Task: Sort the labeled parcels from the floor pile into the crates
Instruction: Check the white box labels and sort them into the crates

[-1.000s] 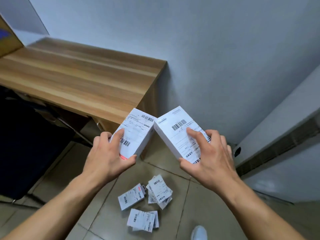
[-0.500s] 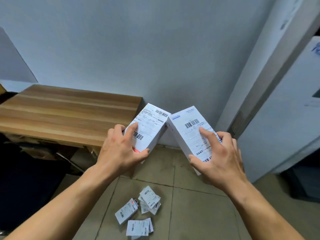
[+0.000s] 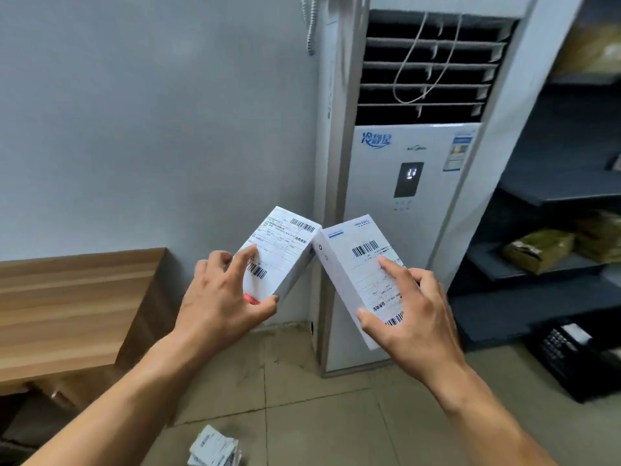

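Note:
My left hand (image 3: 218, 297) grips a white labeled parcel (image 3: 282, 247) with barcodes and a red spot at its lower edge. My right hand (image 3: 410, 314) grips a second white labeled parcel (image 3: 356, 260), thumb on its near edge and index finger on its label. Both are held up at chest height, and their top corners nearly touch. A few parcels of the floor pile (image 3: 215, 447) show at the bottom edge. A black crate (image 3: 571, 358) stands on the floor at the right, under the shelves.
A wooden desk (image 3: 67, 307) is at the left. A tall white floor air conditioner (image 3: 396, 183) stands straight ahead against the grey wall. Dark shelves (image 3: 551, 196) at the right carry yellow-wrapped packages (image 3: 537, 250). The floor is beige tile.
The view has swung right and up: the desk slid left, the air conditioner, shelves and crate came into view, and the floor pile dropped to the bottom edge. Both hands keep their parcels.

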{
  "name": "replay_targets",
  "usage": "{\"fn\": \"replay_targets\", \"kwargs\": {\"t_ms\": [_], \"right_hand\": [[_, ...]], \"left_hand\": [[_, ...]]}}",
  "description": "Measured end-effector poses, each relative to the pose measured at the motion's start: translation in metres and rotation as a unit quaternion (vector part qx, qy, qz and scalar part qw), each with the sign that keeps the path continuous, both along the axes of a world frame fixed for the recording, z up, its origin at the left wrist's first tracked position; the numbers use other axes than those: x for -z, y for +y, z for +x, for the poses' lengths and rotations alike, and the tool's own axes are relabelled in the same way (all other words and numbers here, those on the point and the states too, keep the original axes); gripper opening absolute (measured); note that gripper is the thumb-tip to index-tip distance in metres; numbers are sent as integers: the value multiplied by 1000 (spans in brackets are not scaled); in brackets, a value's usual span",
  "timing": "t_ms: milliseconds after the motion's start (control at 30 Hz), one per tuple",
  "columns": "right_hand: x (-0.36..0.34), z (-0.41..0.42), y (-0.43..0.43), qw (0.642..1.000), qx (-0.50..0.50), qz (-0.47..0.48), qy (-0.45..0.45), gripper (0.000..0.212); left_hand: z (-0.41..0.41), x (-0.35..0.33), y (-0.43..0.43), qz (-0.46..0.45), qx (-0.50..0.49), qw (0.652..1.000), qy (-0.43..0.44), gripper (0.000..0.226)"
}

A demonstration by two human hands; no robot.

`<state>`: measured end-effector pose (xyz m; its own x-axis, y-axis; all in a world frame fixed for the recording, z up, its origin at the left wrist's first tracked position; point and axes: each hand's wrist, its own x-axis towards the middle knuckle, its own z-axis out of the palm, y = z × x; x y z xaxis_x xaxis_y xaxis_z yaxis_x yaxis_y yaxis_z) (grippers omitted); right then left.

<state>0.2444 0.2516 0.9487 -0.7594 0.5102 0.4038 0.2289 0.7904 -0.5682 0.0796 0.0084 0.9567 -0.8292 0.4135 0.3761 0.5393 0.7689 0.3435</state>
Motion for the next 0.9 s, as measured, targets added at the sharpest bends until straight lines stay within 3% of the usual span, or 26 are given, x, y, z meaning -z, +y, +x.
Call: {"fn": "replay_targets", "kwargs": {"t_ms": [467,733,900], "right_hand": [[33,175,257,980,194,24,47,91],[67,199,341,962,265,-35,52,82],[79,184,393,947,311,-73,35,89]], "left_hand": [[118,7,333,45,190,978,-77,81],[118,32,455,16,269,959,-92,81],[86,65,544,21,318,934,-164,93]]}}
